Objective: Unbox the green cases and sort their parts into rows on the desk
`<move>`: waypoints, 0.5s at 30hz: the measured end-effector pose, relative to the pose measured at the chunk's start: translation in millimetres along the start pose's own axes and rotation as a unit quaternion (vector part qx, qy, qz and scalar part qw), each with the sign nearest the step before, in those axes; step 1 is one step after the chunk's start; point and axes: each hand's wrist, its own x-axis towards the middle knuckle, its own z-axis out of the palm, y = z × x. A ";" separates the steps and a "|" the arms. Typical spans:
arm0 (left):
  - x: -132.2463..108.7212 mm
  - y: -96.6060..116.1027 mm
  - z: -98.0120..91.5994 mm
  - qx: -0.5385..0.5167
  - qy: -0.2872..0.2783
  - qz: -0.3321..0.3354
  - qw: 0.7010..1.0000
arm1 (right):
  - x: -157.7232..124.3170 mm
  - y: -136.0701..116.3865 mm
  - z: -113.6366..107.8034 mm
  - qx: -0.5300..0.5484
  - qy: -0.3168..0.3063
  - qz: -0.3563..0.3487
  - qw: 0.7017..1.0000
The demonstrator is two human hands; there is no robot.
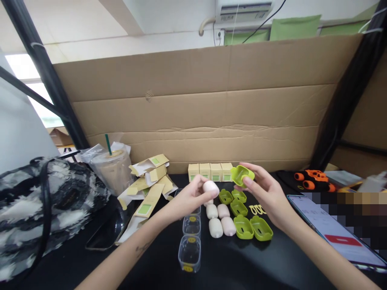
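My left hand pinches a small pale, rounded case above the table. Higher on the right, my right hand grips a lime-green silicone cover, its hollow side showing. Below my hands, several more rounded cases, white and pale pink, lie in rows. Beside them sit several other green covers. Left of the cases runs a line of clear plastic boxes with yellow stickers. Pale yellow loops lie near my right wrist.
Small cream boxes stand against the cardboard wall. Opened cartons are piled at left, near a bagged iced drink and a black-and-white bag. A phone and an orange toy car lie at right.
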 end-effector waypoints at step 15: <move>74.6 -22.5 7.2 0.352 -0.084 0.014 0.932 | -2.5 -7.9 3.9 0.018 0.002 -0.004 1.000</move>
